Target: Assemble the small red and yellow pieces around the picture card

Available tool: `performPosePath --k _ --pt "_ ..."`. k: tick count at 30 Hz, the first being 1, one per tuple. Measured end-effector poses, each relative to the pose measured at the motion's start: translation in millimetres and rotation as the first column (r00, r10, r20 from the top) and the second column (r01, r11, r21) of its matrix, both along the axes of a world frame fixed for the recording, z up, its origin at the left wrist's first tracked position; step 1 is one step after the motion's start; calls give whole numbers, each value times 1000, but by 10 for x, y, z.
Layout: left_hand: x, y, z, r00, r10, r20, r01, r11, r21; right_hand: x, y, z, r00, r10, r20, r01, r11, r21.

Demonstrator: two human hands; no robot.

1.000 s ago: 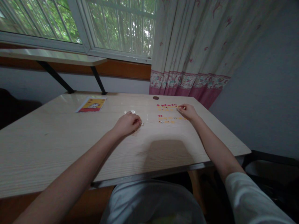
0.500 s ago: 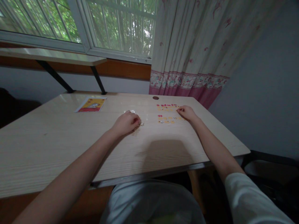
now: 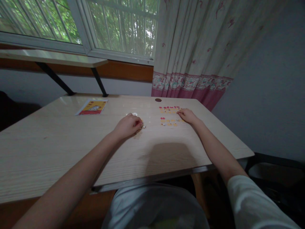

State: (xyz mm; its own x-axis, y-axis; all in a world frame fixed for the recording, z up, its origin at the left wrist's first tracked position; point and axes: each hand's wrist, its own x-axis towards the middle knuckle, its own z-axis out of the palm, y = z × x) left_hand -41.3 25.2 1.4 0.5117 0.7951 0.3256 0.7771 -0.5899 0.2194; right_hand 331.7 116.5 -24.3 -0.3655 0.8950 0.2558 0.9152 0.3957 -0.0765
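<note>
Small jigsaw puzzle pieces lie in rows on the right part of the desk: red pieces (image 3: 169, 107) at the back, a second red pair (image 3: 162, 118) nearer, and yellow pieces (image 3: 168, 121) among them. My right hand (image 3: 188, 115) is at the right end of the back rows, thumb and fingertips pinched together over the yellow ones; a piece between them is too small to make out. My left hand (image 3: 130, 125) is curled, thumb against the fingers, around some puzzle pieces. One pale piece (image 3: 144, 127) shows at its fingertips.
A yellow and red picture sheet (image 3: 92, 107) lies at the back left of the desk (image 3: 71, 143). Behind it, black struts carry a raised shelf (image 3: 54, 57). A round cable hole (image 3: 158, 100) is near the back edge. A curtain (image 3: 190, 63) hangs behind the desk.
My right hand has shifted slightly left along the back row of pieces. The left hand stays in nearly the same place, fingers still curled.
</note>
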Motion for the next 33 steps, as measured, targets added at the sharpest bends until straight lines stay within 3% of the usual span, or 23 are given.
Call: performPosePath --k 4,8,16,24,33 --pt "-5 -9 21 1000 9 -14 -9 1000 -6 -10 -18 10 1000 3 6 -3 1000 3" --pt "4 -9 21 998 -58 -15 58 998 -13 -76 -54 56 999 38 -11 -37 998 46" --pt "16 18 -88 997 -61 -50 61 998 18 -575 -369 175 948 305 -91 -281 937 209" --pt "99 -10 -157 997 -20 -74 21 1000 8 -1113 -757 218 830 554 -61 -538 825 174" --pt "116 -11 -160 995 -71 -64 73 997 39 -1216 -870 206 812 580 -66 -569 812 127"
